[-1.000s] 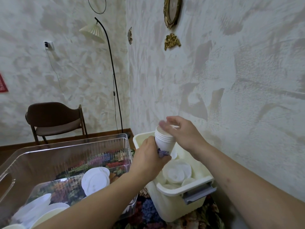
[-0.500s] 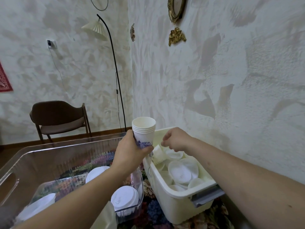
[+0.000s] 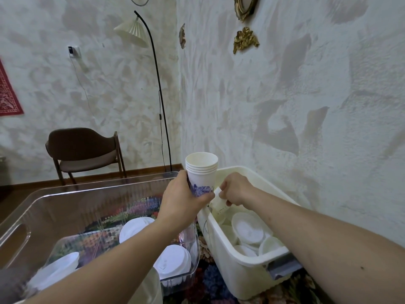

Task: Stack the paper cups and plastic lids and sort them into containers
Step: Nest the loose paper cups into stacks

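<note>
My left hand [image 3: 183, 202] grips the base of a stack of paper cups [image 3: 201, 172], white with a purple flower print, held upright between the two bins. My right hand [image 3: 235, 188] is inside the cream bin [image 3: 247, 273], its fingers curled round a single paper cup [image 3: 219, 206] that lies tilted against the bin's left wall. Several white plastic lids [image 3: 247, 229] lie loose in the cream bin. More white lids [image 3: 173, 262] lie in the clear plastic bin [image 3: 65, 196] on the left.
Both bins stand on a flower-patterned cloth [image 3: 210, 284]. A textured wall [image 3: 295, 106] rises close behind the cream bin. Farther back are a brown chair [image 3: 83, 150] and a floor lamp [image 3: 153, 69].
My left hand has carried the cup stack left, out from over the cream bin. My right hand has left the top of the stack, dropped into the cream bin and taken hold of a single cup.
</note>
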